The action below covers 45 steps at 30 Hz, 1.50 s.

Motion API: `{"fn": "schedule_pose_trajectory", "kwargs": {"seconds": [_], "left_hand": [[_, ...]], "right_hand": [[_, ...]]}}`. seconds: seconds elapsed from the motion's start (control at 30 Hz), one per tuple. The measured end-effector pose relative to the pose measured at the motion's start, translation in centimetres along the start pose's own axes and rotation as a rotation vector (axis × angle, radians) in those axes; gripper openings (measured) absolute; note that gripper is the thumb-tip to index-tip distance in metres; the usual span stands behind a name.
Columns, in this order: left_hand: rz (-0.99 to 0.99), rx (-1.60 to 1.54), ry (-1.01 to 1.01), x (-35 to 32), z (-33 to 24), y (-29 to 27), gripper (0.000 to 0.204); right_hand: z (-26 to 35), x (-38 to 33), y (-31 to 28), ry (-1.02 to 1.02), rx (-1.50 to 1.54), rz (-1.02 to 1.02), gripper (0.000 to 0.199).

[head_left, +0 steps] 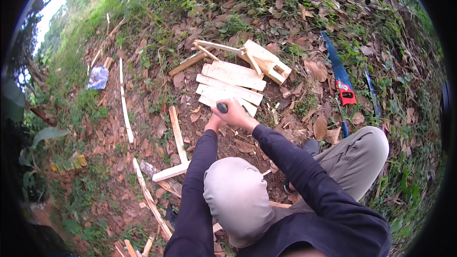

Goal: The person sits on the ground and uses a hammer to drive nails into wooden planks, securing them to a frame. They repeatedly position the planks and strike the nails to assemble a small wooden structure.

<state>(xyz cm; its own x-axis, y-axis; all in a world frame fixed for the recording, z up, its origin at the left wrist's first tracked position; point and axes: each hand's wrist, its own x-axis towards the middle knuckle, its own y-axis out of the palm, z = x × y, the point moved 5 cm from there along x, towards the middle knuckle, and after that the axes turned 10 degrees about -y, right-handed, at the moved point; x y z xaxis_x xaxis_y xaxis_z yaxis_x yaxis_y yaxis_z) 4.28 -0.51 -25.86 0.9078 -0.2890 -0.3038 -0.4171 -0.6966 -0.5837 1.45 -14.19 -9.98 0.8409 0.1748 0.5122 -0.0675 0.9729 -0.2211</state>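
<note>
- Right hand at frame centre, fingers curled tight round a dark tool handle; the tool's working end is hidden.
- Left hand just beside it, lower left, mostly tucked behind the right one; cannot tell how far open it is or whether it grips anything.
- Both hands hover over the near edge of the pale wooden planks, laid side by side on the leafy ground, just above centre.
- A small wooden frame sits touching the planks' upper right.
- Hand saw with red handle lies well apart at right.
- Loose wood strips lie left of the arms.
</note>
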Motion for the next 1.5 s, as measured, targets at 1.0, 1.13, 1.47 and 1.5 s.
{"fn": "schedule_pose_trajectory", "kwargs": {"seconds": [1.0, 1.13, 1.47, 1.5], "left_hand": [[-0.293, -1.269, -0.559, 17.3, -19.1, -7.1, 0.020], [-0.420, -1.280, -0.576, 16.4, -18.3, -6.7, 0.020], [-0.401, -1.298, -0.666, 5.9, -20.6, -20.4, 0.022], [-0.324, -1.368, -0.642, 4.0, -21.7, -22.3, 0.023]], "right_hand": [[-6.8, -3.0, -0.2, 0.645, 0.100, -0.462, 0.011], [-6.8, -7.4, 4.3, 0.736, 0.118, 0.100, 0.025], [-4.4, -15.0, -3.9, 0.853, -0.009, 0.875, 0.064], [-4.2, -15.3, -5.2, 0.788, -0.002, 0.889, 0.062]]}}
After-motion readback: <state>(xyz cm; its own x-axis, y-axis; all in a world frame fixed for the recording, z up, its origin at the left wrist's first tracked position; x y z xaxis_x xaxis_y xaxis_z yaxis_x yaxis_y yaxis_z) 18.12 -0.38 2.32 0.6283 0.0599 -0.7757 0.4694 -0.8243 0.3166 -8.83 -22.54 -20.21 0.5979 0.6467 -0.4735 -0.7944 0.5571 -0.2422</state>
